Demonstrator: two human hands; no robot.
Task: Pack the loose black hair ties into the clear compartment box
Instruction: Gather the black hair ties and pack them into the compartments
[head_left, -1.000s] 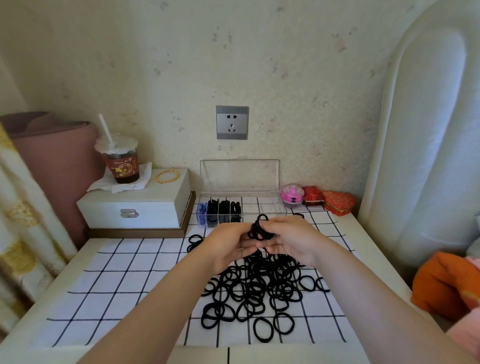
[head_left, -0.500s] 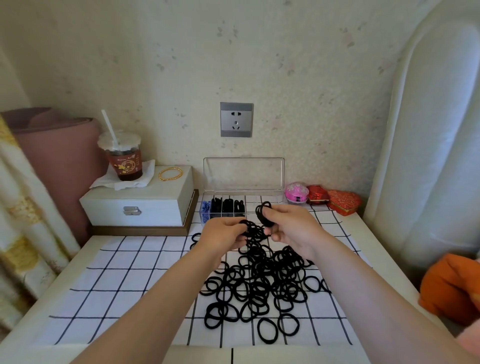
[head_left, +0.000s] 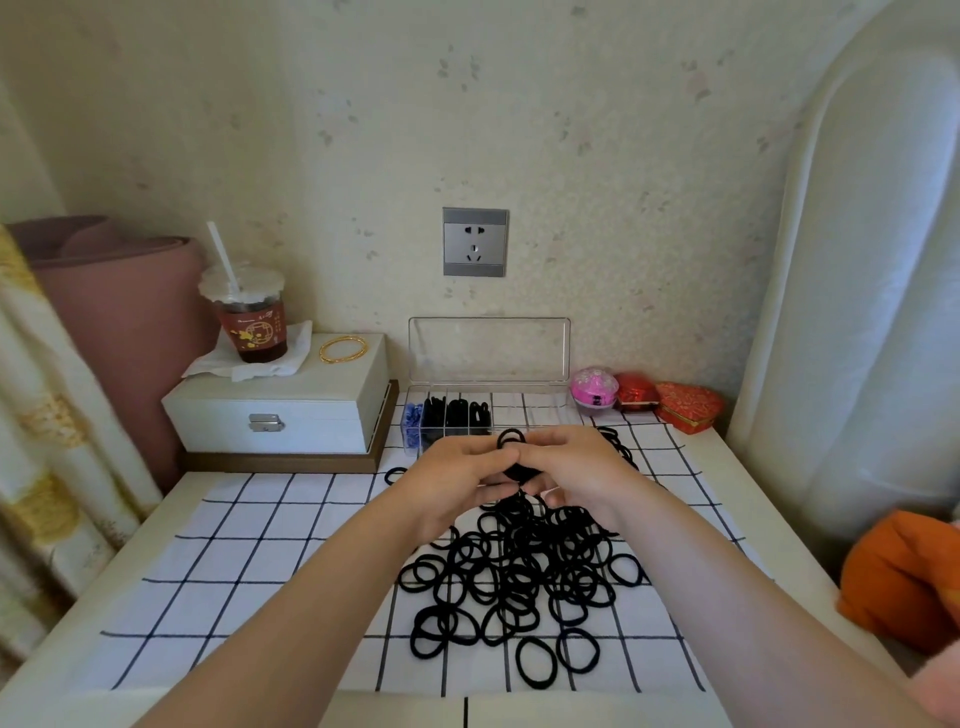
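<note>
Both the left hand and right hand pinch a small bunch of thin black hair ties above the loose pile, just before the clear compartment box.

A white table is being covered over most of its top by a checked cloth. At the back left, a white case is being carried on a brown base, just beside the cloth. A clear box is being borne by the cloth's far edge. A pink case, a red case and a heart case are being kept at the back right. Black ties are being carried in a pile by the cloth.
</note>
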